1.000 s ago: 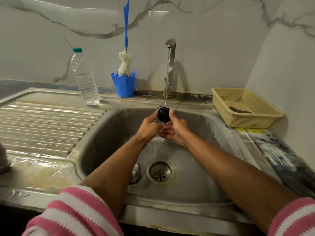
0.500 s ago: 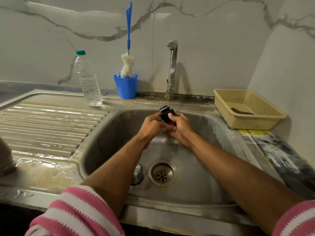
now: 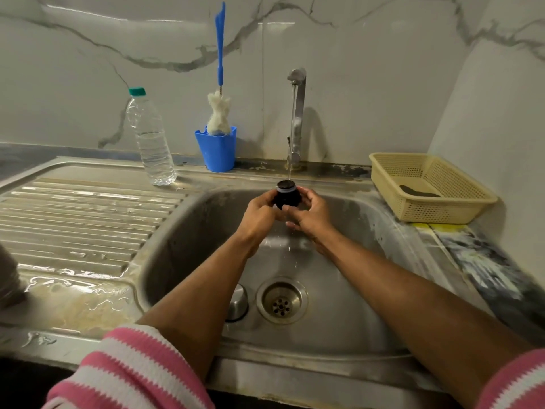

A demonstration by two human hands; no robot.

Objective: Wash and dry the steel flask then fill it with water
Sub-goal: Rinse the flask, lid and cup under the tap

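Observation:
Over the steel sink (image 3: pixel 368 261), both hands hold a small black flask cap (image 3: pixel 287 197) with a pale ring near its top. My left hand (image 3: pixel 259 214) grips its left side and my right hand (image 3: pixel 312 214) its right side. A thin water stream (image 3: pixel 291 137) from the tap (image 3: pixel 298 113) lands on the cap's upturned end. A round steel piece (image 3: pixel 238 302) lies on the sink floor beside the drain (image 3: pixel 281 301), partly hidden by my left forearm. A grey object (image 3: pixel 7 278), cut off at the left edge, rests on the wet counter.
A ribbed drainboard (image 3: pixel 73 219) lies left of the sink. At the back stand a plastic water bottle (image 3: pixel 152 140) and a blue cup (image 3: pixel 216 149) holding a bottle brush (image 3: pixel 219 84). A beige basket (image 3: pixel 427 187) sits at the right by the wall.
The cap has been turned in my hands from tilted to upright, one end now facing up under the stream. Both hands stay on it.

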